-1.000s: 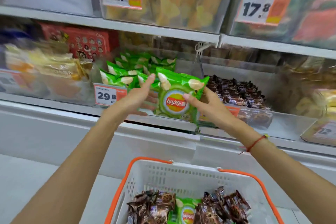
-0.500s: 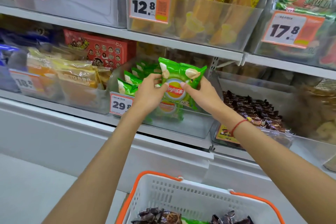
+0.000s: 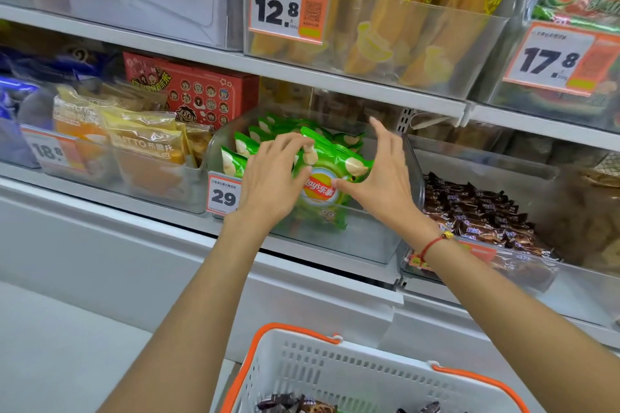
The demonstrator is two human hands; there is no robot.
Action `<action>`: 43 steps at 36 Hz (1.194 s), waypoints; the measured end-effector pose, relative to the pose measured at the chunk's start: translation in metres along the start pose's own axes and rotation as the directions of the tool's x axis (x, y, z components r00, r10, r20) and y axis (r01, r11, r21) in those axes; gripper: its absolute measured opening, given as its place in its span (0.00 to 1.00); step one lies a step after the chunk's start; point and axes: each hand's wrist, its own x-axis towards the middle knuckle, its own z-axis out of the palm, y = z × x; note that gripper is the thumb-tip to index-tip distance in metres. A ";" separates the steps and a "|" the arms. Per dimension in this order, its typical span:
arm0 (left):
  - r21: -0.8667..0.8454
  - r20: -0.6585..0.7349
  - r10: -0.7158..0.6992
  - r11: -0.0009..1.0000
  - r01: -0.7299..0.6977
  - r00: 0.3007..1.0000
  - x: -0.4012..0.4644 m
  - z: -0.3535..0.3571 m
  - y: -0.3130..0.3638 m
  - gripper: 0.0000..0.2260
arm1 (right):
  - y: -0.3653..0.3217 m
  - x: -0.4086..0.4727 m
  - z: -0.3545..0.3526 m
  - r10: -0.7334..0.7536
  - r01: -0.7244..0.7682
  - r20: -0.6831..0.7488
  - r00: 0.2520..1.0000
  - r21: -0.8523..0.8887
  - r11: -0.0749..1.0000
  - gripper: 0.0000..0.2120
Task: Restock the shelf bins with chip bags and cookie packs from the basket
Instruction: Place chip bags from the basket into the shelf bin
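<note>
A green chip bag [image 3: 327,191] stands upright at the front of the clear shelf bin [image 3: 369,241], in front of a row of like green bags [image 3: 255,141]. My left hand [image 3: 271,178] pinches the bag's upper left corner between fingers and thumb. My right hand [image 3: 382,178] is at the bag's right side with fingers straight and spread, only the thumb touching it. Below, the white basket with orange handles [image 3: 335,365] holds dark brown cookie packs [image 3: 298,404] at the frame's bottom edge.
A bin of brown cookie packs [image 3: 479,211] sits right of the chip bin, yellow bread bags [image 3: 147,144] and a red box [image 3: 201,94] to the left. Above are bins of orange-yellow packs [image 3: 385,27] and price tags [image 3: 285,10]. A 29.8 tag [image 3: 223,196] hangs on the chip bin.
The chip bag has gone from the air down into the bin's front. My right hand has let go and spread its fingers; my left hand stays on the bag's corner.
</note>
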 end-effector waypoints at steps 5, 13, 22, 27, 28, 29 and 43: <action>0.005 -0.027 0.000 1.000 0.000 1.000 0.007 -0.003 0.009 0.12 | -0.001 0.004 -0.007 -0.173 0.223 0.232 0.957 -0.211 0.952 0.28; 0.105 0.082 -0.018 0.994 0.010 0.996 0.005 0.003 0.003 0.12 | -0.003 -0.004 0.006 -0.182 0.235 0.286 0.941 -0.163 0.958 0.24; 0.289 0.089 -0.091 0.955 0.062 0.992 0.004 -0.002 0.007 0.13 | -0.010 0.014 -0.001 -0.124 0.246 0.479 0.869 -0.200 0.948 0.23; 0.196 0.153 0.011 0.980 -0.041 0.988 0.003 0.009 0.008 0.16 | -0.003 0.010 -0.004 -0.092 0.202 0.503 0.859 -0.168 0.965 0.19; 0.172 0.150 -0.004 0.985 -0.022 0.989 0.001 0.011 0.008 0.15 | -0.003 0.010 -0.004 -0.092 0.195 0.499 0.861 -0.158 0.968 0.19; 0.153 0.134 -0.020 0.988 -0.001 0.991 0.000 0.011 0.007 0.15 | -0.003 0.010 -0.003 -0.091 0.187 0.495 0.864 -0.148 0.971 0.18; 0.239 0.149 -0.189 0.959 0.150 0.971 -0.008 0.008 0.022 0.17 | -0.007 0.014 0.000 -0.069 0.204 0.602 0.796 -0.159 0.966 0.20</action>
